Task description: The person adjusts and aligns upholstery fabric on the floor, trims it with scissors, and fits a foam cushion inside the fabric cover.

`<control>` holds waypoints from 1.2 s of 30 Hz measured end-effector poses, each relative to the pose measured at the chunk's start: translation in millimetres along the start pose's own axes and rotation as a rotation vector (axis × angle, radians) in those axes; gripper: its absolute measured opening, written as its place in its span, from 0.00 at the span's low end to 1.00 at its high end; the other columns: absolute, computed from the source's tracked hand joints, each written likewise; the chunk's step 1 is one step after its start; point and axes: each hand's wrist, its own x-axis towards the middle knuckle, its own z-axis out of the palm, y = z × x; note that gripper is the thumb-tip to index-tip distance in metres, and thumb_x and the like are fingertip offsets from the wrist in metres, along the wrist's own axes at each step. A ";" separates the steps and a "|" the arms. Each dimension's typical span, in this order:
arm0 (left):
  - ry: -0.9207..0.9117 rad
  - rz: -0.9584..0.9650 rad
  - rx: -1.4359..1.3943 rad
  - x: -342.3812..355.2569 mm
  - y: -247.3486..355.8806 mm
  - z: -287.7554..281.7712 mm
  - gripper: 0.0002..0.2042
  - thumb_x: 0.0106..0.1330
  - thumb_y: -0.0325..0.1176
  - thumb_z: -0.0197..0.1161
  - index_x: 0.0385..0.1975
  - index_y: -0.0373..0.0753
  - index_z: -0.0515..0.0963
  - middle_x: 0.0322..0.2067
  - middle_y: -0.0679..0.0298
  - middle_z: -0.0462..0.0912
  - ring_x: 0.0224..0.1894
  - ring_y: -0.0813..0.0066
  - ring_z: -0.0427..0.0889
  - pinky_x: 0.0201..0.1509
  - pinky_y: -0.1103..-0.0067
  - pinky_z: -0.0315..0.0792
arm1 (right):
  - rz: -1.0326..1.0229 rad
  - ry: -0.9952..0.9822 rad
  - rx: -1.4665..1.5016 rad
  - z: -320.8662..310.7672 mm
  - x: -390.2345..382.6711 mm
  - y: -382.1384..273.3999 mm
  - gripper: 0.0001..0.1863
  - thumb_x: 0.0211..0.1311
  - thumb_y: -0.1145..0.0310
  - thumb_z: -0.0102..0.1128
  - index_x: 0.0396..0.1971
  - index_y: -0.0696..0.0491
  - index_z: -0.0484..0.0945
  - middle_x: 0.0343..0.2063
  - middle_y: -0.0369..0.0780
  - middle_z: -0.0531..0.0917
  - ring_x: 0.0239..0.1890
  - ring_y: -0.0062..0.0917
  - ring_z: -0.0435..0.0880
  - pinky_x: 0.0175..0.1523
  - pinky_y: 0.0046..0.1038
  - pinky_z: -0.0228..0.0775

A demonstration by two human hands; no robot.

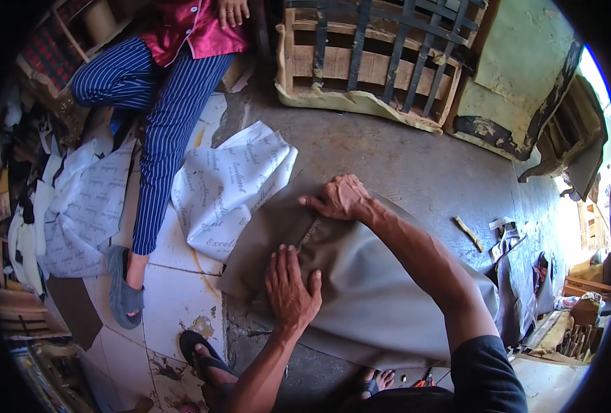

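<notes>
A large piece of grey-brown leatherette (367, 296) lies bunched and rounded on the floor in front of me, with a stitched seam running between my hands. My left hand (293, 288) rests flat on it to the left of the seam, fingers stretched out together and thumb apart. At the far edge, my right hand (347, 197) has its fingers curled down over the material, thumb pointing left; the fingertips are hidden. A white printed sheet (233, 182) lies folded beside the leatherette's left edge.
A person in striped trousers (164, 151) sits at the far left, a sandalled foot near the sheets. A wooden frame with black webbing (374, 62) stands at the back. Foam panels (519, 62) lean at the right. Red-handled pliers (426, 378) lie near my foot.
</notes>
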 end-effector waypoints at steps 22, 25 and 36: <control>0.063 -0.112 0.164 2.9 2.4 10.1 0.38 0.66 0.53 0.61 0.69 0.36 0.61 0.64 0.46 0.68 0.65 0.44 0.68 0.63 0.54 0.64 | 0.293 0.304 0.183 22.8 -229.2 -46.2 0.28 0.71 0.48 0.52 0.68 0.39 0.69 0.70 0.39 0.68 0.74 0.33 0.62 0.76 0.56 0.41; 0.099 -0.073 0.178 4.7 0.2 16.6 0.36 0.68 0.52 0.60 0.69 0.35 0.61 0.64 0.45 0.68 0.64 0.44 0.69 0.65 0.54 0.64 | 0.671 0.262 -0.035 17.8 -357.7 -32.3 0.29 0.69 0.46 0.53 0.66 0.41 0.71 0.70 0.40 0.66 0.75 0.35 0.58 0.75 0.57 0.40; -0.003 -0.026 0.136 12.7 -15.7 28.9 0.36 0.71 0.57 0.54 0.69 0.34 0.61 0.63 0.42 0.68 0.66 0.44 0.67 0.67 0.56 0.64 | 1.786 0.825 0.168 -17.2 -540.6 22.7 0.27 0.65 0.46 0.60 0.49 0.55 0.81 0.48 0.49 0.84 0.53 0.43 0.81 0.58 0.42 0.68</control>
